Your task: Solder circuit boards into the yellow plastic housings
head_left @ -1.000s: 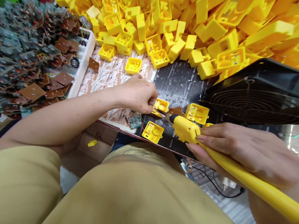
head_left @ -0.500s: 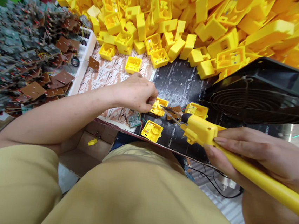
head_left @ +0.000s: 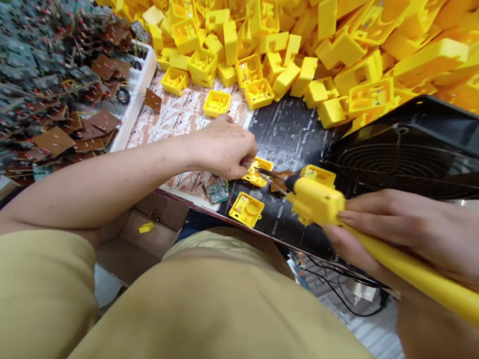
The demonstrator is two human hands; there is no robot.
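My left hand (head_left: 224,152) is closed in a pinch against the left side of a small open yellow housing (head_left: 260,170) on the black mat (head_left: 286,136). My right hand (head_left: 408,232) is wrapped round a long yellow soldering tool (head_left: 326,203), whose dark metal tip points left into that housing. A second open yellow housing (head_left: 245,209) lies just in front, near the mat's edge. A third yellow housing (head_left: 318,174) sits behind the tool's head. A small green circuit board (head_left: 217,191) with thin wires lies under my left hand.
A big heap of yellow plastic housings (head_left: 321,35) fills the back. A pile of brown and green circuit boards (head_left: 41,81) covers the left. A black fan (head_left: 414,162) lies at the right. My lap in tan cloth (head_left: 210,312) is at the front; black cables (head_left: 339,285) hang below the mat.
The soldering tool drew back to the right, then its tip came back toward the housing. My left hand stayed pinched at the housing. The view shifted slightly.
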